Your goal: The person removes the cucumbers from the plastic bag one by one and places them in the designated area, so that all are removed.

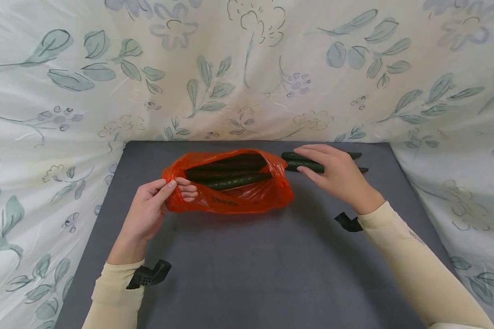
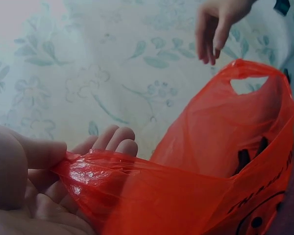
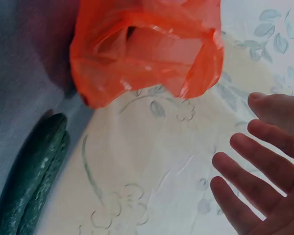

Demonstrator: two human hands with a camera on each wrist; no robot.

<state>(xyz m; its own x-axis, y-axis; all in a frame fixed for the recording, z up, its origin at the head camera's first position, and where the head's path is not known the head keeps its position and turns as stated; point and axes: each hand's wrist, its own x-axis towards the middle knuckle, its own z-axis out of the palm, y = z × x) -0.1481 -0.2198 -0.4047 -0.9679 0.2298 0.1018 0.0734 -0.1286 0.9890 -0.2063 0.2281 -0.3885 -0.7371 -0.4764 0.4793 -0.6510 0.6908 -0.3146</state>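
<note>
My left hand (image 1: 151,205) pinches the left end of a red plastic bag (image 1: 230,205) between thumb and fingers. The bag's mouth gapes upward, and several dark green cucumbers (image 1: 234,182) lie lengthwise inside it. Black print marks the bag's front. To the right of the bag, two more cucumbers (image 1: 304,166) lie side by side on the table. Over them hovers my right hand (image 1: 337,171), fingers spread and holding nothing. In the right wrist view its fingers (image 3: 255,181) are apart from both the bag (image 3: 147,58) and the cucumber pair (image 3: 32,181).
A dark grey table (image 1: 247,269) lies beneath everything. White cloth with leaf and flower prints (image 1: 247,68) hangs behind it and along both sides. Each wrist wears a black strap, one on the left (image 1: 148,275) and one on the right (image 1: 348,222).
</note>
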